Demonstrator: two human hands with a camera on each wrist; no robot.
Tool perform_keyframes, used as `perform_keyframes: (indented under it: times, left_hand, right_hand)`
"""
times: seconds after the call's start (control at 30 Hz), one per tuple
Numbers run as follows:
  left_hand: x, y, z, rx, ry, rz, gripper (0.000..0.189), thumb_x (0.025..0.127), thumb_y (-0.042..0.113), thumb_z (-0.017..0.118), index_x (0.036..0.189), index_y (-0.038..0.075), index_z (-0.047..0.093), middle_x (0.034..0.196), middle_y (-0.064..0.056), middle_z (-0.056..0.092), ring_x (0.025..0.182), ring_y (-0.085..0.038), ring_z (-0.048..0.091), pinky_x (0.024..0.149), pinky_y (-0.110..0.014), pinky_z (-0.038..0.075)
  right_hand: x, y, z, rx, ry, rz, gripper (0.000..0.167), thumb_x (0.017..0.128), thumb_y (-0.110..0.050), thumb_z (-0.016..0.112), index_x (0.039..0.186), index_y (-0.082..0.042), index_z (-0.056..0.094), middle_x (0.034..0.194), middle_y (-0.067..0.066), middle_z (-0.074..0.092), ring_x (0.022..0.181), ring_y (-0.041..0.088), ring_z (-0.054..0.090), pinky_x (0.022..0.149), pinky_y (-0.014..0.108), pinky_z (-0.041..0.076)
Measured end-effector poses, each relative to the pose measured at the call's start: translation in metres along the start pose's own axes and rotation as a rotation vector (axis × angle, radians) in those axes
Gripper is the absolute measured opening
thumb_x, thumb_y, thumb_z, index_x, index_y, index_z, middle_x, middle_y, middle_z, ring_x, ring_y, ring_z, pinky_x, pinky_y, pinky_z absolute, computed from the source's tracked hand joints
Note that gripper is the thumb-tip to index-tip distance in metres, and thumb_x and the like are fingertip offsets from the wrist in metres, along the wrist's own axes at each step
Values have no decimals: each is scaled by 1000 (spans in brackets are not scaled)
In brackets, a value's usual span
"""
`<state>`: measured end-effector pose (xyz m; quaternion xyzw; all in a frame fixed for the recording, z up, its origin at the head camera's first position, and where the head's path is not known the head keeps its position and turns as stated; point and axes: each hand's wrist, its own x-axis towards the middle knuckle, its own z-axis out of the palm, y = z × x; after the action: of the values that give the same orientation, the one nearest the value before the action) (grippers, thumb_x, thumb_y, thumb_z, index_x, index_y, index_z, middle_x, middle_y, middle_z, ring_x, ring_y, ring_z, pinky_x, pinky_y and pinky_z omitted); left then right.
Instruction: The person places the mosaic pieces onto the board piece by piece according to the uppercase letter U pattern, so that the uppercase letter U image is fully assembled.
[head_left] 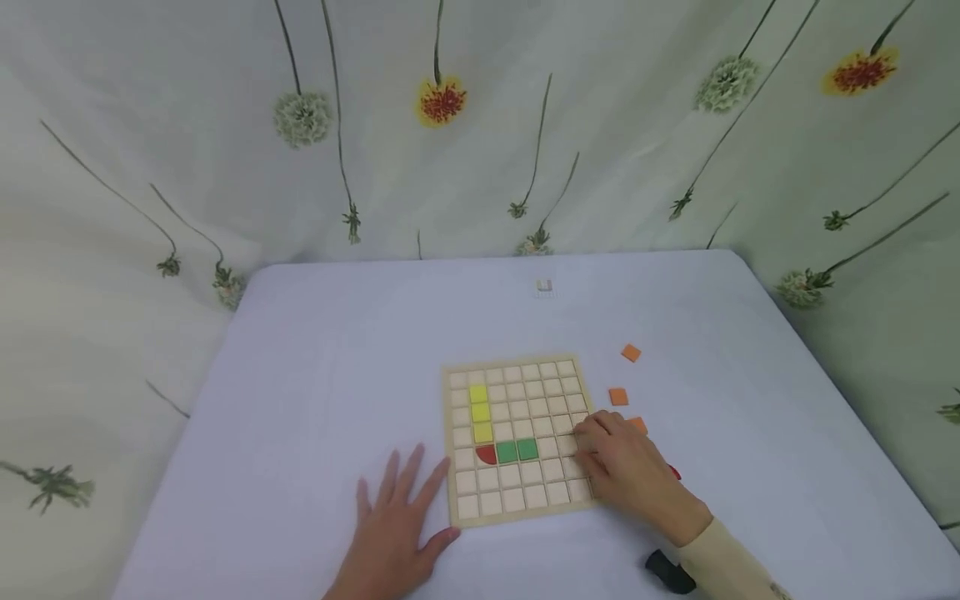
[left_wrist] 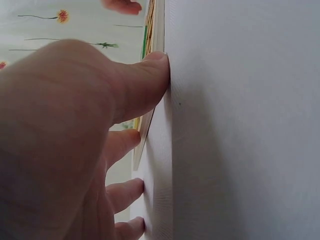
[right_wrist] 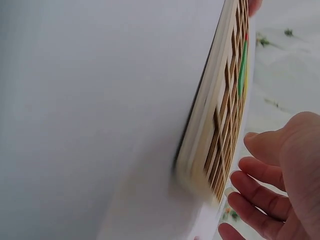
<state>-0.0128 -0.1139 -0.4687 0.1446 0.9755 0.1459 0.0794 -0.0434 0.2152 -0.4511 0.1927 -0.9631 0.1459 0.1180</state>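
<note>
Grid board: a pale wooden board [head_left: 513, 500] is lying flat on the white tabletop [head_left: 337, 350], between the two hands.
Left hand: the left hand [head_left: 393, 533] is resting with fingers spread; its index fingertip is meeting the board's left edge, its thumb the near left corner.
Right hand: the right hand [head_left: 630, 471] is reaching over the board's right edge, fingers loosely bent, thumb apart from them; no piece is showing in its grasp.
Yellow squares: three yellow squares [head_left: 481, 412] are forming a column in the board's second file.
Red quarter-circle: the red quarter-circle [head_left: 487, 454] is sitting directly below them.
Green squares: two green squares [head_left: 517, 450] are continuing rightward from it.
Orange squares: three orange squares [head_left: 618, 397] are lying right of the board, the nearest partly hidden.
Backdrop: a floral curtain [head_left: 480, 183] is hanging behind.
</note>
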Motion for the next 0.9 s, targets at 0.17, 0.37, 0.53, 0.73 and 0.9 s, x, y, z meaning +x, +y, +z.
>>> perform_keyframes:
  times: [0.17,0.37,0.53,0.73,0.9]
  left_hand:
    - [0,3,1,1,-14,-10,87,82,58,77,156,31,40,168,-10,29,154,-44,23,109,-83,20]
    - [-4,-2,4,-3,25,-4,86,79,57,78,154,32,43,166,-9,34,151,-45,29,107,-83,23]
    - [-3,-5,5,20,22,1,87,78,60,78,154,31,44,165,-10,35,150,-47,31,105,-84,24]
    - [1,-5,5,19,-19,-26,87,79,62,76,153,31,45,165,-11,34,151,-47,29,106,-84,22]
    - [4,-5,5,19,-21,-17,86,80,65,73,153,30,45,165,-11,35,151,-47,29,107,-84,21]
  right_hand:
    - [-19,26,-11,-45,46,100,25,82,-8,82,104,-7,70,100,2,68,88,18,63,71,36,51]
    - [-30,44,-22,-56,29,232,26,81,-4,81,104,-5,69,102,7,67,90,26,63,68,41,52]
    - [-30,52,-21,-57,8,272,30,80,-4,82,107,-4,69,105,11,68,92,29,64,69,45,54]
    - [-27,57,-14,-48,-27,294,30,81,-4,82,108,-7,69,105,8,67,92,27,64,69,44,53]
    - [-27,58,-16,-64,-27,294,30,82,-6,82,108,-7,69,105,7,67,94,27,65,72,45,54]
